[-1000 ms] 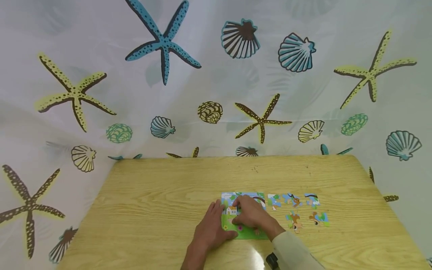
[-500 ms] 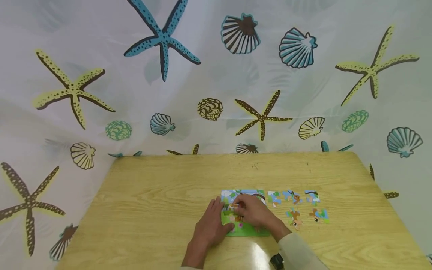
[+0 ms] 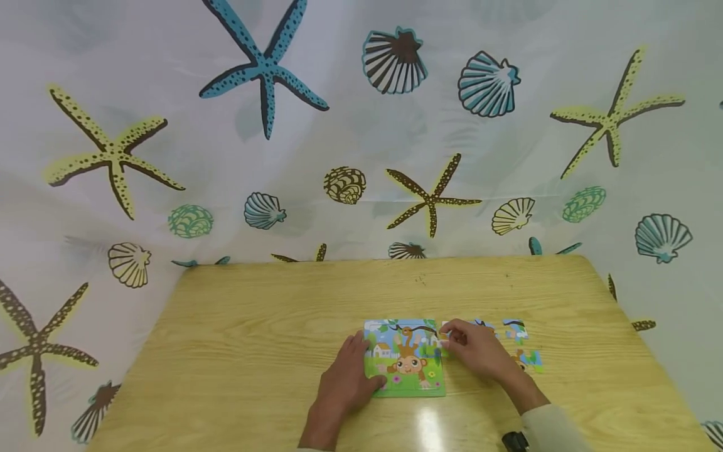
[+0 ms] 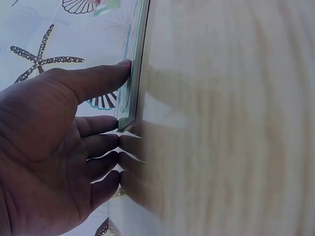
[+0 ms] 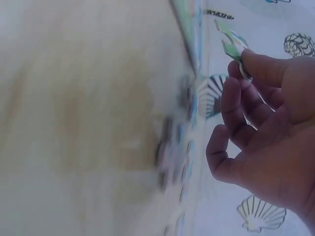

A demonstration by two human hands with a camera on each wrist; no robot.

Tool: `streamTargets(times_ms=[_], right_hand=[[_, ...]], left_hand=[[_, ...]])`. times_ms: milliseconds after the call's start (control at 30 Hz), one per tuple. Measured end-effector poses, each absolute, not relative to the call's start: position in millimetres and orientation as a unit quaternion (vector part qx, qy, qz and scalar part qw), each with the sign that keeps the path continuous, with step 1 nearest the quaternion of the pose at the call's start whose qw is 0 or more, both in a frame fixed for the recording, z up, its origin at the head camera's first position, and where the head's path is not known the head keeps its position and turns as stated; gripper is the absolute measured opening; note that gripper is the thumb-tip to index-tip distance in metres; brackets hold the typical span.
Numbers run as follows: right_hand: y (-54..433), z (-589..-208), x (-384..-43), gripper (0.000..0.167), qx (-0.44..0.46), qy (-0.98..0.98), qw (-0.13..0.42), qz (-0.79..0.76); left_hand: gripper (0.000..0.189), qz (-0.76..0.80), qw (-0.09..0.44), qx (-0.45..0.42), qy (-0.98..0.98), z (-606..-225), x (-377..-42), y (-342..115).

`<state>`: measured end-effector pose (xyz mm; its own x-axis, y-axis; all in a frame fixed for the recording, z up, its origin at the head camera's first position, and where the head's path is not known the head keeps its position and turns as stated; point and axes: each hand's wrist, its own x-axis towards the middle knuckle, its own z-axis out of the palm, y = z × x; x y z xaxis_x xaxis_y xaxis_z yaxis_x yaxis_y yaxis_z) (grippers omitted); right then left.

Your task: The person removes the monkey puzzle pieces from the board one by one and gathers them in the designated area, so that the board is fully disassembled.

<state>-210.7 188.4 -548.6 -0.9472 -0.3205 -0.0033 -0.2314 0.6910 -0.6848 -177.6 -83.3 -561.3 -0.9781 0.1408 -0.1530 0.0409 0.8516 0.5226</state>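
Note:
A jigsaw puzzle board (image 3: 408,383) with a monkey picture lies on the table. My left hand (image 3: 344,380) rests at its left side, the thumb on the board's near left part and the straight fingers along the edge. In the left wrist view, the fingertips (image 4: 115,179) touch the table beside the board's corner. My right hand (image 3: 480,351), beside the board's right edge, pinches a green and white puzzle piece (image 5: 234,49) between thumb and index finger. The other fingers of that hand are bent. It partly hides the loose pieces behind it.
Several loose puzzle pieces lie right of the board, among them a blue piece with a branch (image 3: 515,329) and a blue-green piece (image 3: 532,360). The wooden table (image 3: 254,339) meets a curtain (image 3: 316,150) printed with shells and starfish at its far edge.
My right hand has moved right, from over the board's left half to its right edge, carrying a puzzle piece. More of the monkey picture shows. My left hand keeps its place on the board.

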Motion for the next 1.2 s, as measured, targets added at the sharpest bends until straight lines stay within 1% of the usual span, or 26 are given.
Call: streamTargets(times_ms=[167, 300, 467, 567, 800, 900, 1033, 1200], right_hand=[[212.2, -554.5, -197.1, 0.022, -0.17, 0.92, 0.071, -0.346], [216.1, -556.0, -192.8, 0.021, -0.174, 0.931, 0.068, -0.313], [210.4, -557.8, -191.4, 0.017, -0.144, 0.957, 0.042, -0.249], [205.0, -557.1, -191.5, 0.015, -0.14, 0.958, 0.031, -0.247], [183.6, -554.1, -190.2, 0.015, -0.182, 0.949, 0.037, -0.257], [173.5, -553.2, -187.7, 0.022, -0.204, 0.944, 0.052, -0.252], [163.0, -554.1, -183.4, 0.038, -0.223, 0.938, 0.079, -0.254], [155.5, -555.7, -182.2, 0.048, -0.229, 0.941, 0.072, -0.24]], left_hand=[[0.078, 0.265, 0.096, 0.051, 0.958, -558.3, -176.7, -84.7], [0.078, 0.264, 0.094, 0.051, 0.959, -556.7, -176.7, -85.9], [0.077, 0.277, 0.096, 0.05, 0.955, -558.0, -176.4, -86.4], [0.076, 0.281, 0.095, 0.053, 0.954, -559.4, -176.6, -86.1], [0.073, 0.284, 0.085, 0.053, 0.954, -561.1, -176.8, -86.6], [0.072, 0.294, 0.088, 0.044, 0.951, -562.1, -175.4, -86.7], [0.081, 0.307, 0.082, 0.039, 0.947, -563.6, -174.4, -85.9], [0.092, 0.307, 0.061, 0.051, 0.948, -565.1, -175.6, -82.8]])
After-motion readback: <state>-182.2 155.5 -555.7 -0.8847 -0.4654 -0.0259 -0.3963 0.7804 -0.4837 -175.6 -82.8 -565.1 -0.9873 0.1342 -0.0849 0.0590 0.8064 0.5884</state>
